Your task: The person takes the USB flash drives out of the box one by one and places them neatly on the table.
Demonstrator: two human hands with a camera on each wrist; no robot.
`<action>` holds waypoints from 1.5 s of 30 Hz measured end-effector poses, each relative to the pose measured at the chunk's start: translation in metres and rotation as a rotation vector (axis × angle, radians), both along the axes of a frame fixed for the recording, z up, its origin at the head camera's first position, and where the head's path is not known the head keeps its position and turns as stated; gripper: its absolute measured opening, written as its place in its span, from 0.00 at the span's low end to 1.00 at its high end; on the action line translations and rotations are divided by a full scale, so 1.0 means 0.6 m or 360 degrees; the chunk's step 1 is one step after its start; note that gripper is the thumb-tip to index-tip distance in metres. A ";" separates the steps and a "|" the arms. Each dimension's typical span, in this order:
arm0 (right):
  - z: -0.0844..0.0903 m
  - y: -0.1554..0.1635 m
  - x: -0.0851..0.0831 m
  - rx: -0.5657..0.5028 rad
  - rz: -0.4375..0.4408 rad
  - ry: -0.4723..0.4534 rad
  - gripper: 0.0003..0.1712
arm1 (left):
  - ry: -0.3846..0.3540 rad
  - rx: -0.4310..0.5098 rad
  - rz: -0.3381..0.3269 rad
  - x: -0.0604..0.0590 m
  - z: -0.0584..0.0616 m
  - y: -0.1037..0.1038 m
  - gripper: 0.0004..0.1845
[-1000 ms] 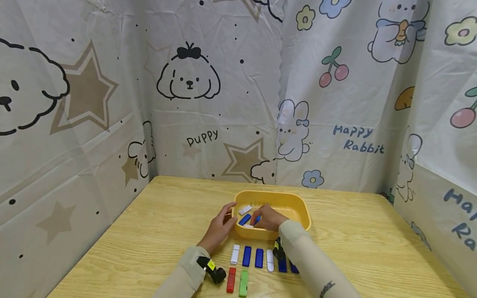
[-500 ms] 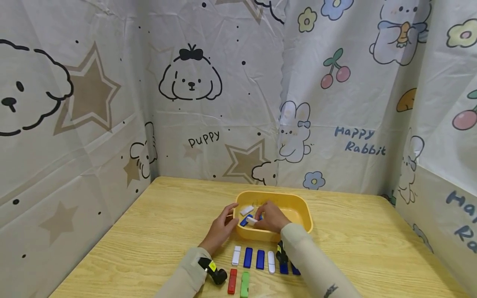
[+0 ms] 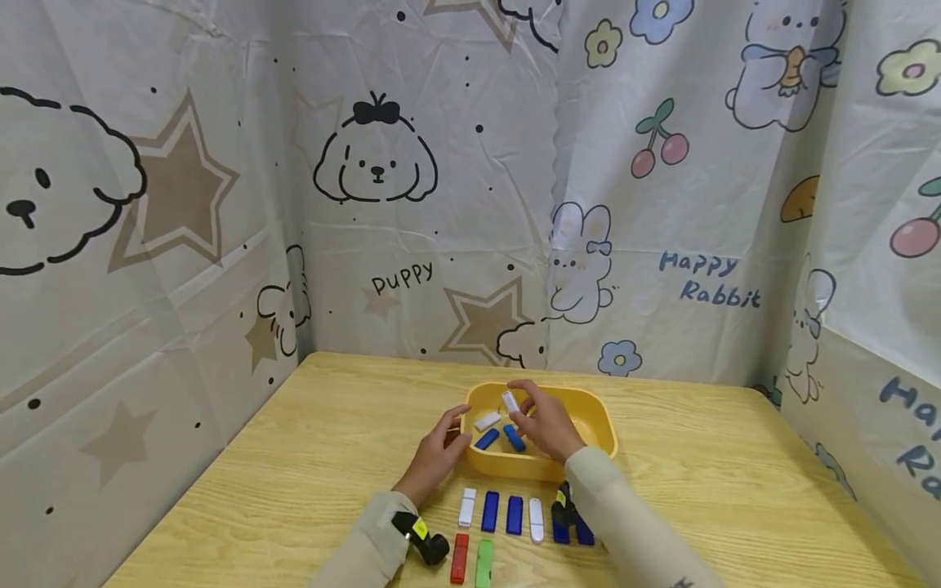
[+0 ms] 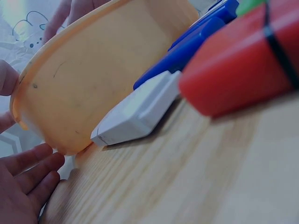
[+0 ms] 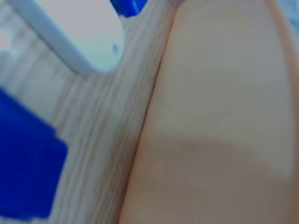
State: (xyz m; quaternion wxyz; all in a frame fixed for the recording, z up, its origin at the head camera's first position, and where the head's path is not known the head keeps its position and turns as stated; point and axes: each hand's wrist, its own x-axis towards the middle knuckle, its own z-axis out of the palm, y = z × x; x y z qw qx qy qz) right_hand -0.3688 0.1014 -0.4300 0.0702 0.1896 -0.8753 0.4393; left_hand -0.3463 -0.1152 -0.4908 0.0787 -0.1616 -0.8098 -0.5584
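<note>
A yellow plastic tub (image 3: 592,424) sits mid-table; its outer wall (image 4: 98,79) fills the left wrist view. My right hand (image 3: 542,423) is raised over the tub and pinches a small white USB stick (image 3: 510,401). Inside lie one white stick (image 3: 487,421) and two blue sticks (image 3: 514,438). My left hand (image 3: 439,452) grips the tub's left rim, and its fingers (image 4: 28,172) show beside the wall. In front of the tub, white and blue sticks (image 3: 489,510) lie in a row, with a red stick (image 3: 459,558) and a green stick (image 3: 483,563) nearer me.
The wooden table (image 3: 735,498) is walled on three sides by a cartoon-printed curtain (image 3: 412,204). The right wrist view is a blurred close-up of the tub wall (image 5: 219,121), a white stick (image 5: 70,32) and a blue stick (image 5: 23,177).
My right hand has risen out of the tub, lifting a white stick from the pile. The left hand has stayed on the rim.
</note>
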 end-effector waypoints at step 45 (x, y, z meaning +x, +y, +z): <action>0.005 0.039 0.202 0.0543 0.0611 -0.0189 0.26 | -0.0008 0.0029 -0.0032 -0.003 -0.004 0.000 0.26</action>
